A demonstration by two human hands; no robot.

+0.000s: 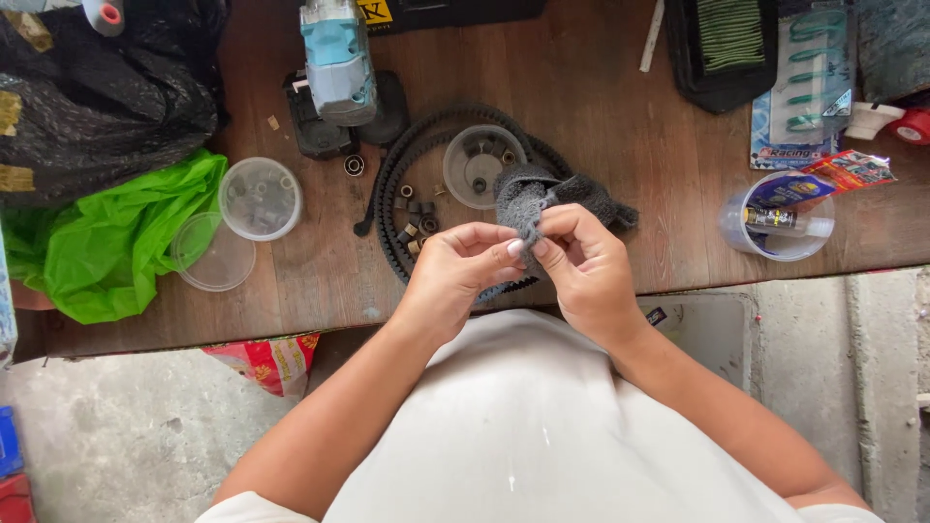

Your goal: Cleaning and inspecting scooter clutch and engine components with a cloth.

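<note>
At the near edge of a brown wooden desk, seen from above, my two hands meet over a dark grey cloth. My left hand curls its fingers nearly shut, thumb and fingertips pinching the cloth's near end. My right hand does the same from the other side, so both pinch one bunched fold, fingertips almost touching. Whether something small sits inside the fold, I cannot tell. The rest of the cloth trails away over the desk, lying partly on a black toothed drive belt.

I judge the cloth to be soft, light and limp; it would sag wherever it is not held, so a pinch on a gathered fold suits it best.

Counting what lies around: one belt, looped on the desk; one shallow grey tub inside the loop, holding a few small parts; about seven small metal rollers scattered beside it. To the left stand one clear plastic tub of small pieces and its one loose clear lid, next to one crumpled green plastic bag. One teal and grey power tool rests at the far side.
</note>
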